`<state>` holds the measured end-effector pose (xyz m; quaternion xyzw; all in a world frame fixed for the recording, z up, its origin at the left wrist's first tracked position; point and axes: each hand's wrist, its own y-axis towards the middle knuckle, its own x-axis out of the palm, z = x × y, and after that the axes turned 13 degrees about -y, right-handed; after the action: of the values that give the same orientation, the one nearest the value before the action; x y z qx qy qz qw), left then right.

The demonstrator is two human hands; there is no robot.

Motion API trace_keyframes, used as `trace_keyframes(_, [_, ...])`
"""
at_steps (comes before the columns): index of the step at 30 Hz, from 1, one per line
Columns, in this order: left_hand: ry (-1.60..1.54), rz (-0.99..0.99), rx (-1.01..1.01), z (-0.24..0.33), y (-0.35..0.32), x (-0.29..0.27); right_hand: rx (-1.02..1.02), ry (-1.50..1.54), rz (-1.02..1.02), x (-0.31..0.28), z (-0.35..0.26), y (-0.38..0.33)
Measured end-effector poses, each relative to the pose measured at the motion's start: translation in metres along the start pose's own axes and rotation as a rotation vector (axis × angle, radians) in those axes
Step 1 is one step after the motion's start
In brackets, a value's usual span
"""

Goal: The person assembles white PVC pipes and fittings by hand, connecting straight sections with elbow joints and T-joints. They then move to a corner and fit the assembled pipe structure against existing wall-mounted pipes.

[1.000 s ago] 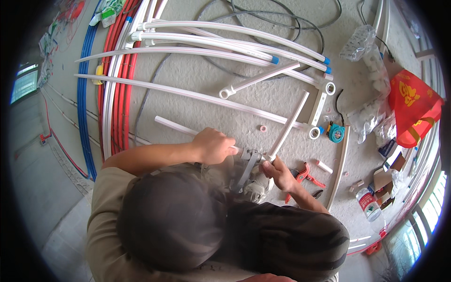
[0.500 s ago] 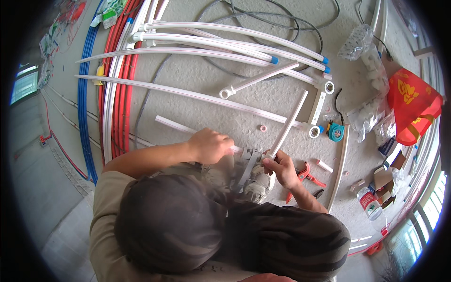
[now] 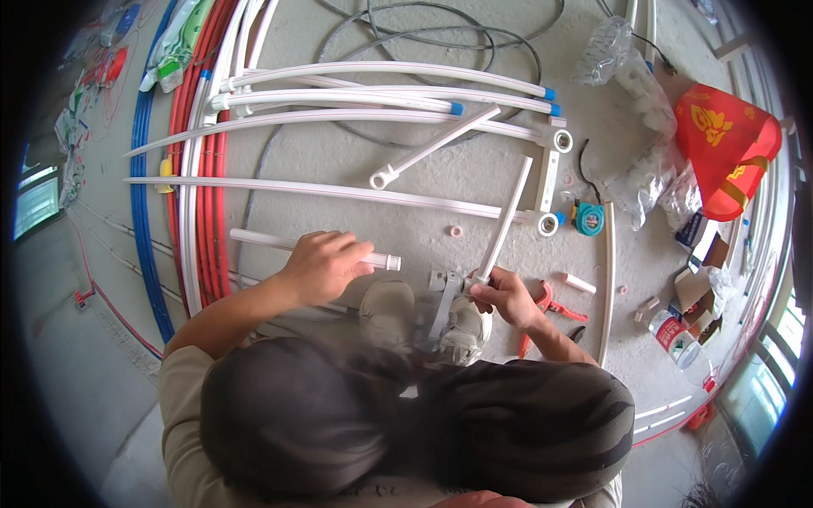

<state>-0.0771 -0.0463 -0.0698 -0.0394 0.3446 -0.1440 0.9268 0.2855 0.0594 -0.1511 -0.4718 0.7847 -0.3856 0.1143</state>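
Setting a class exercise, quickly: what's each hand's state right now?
Left hand: closed, holding a white pipe.
Right hand: closed, holding a second pipe near one end.

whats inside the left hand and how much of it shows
The left hand grips a white pipe that sticks out on both sides. The stretch inside the grip is covered by the hand and cannot be seen.

Site: we find a room under construction or renovation.
Floor [image 3: 339,223]: we note bare, rough concrete.
Pipe runs: blue pipes [image 3: 141,203] and red pipes [image 3: 219,212], laid in bundles.
Loose tools: a tape measure [image 3: 589,218] and a red-handled cutter [image 3: 569,312].
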Motion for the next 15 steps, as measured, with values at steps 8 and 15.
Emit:
trace_keyframes(8, [-0.182, 0.095, 0.167, 0.055, 0.042, 0.012, -0.135, -0.123, 0.286, -0.017, -0.037, -0.073])
trace_keyframes(15, [0.106, 0.146, 0.341, 0.109, 0.066, -0.021, -0.419, 0.203, 0.218, 0.035, -0.091, -0.076])
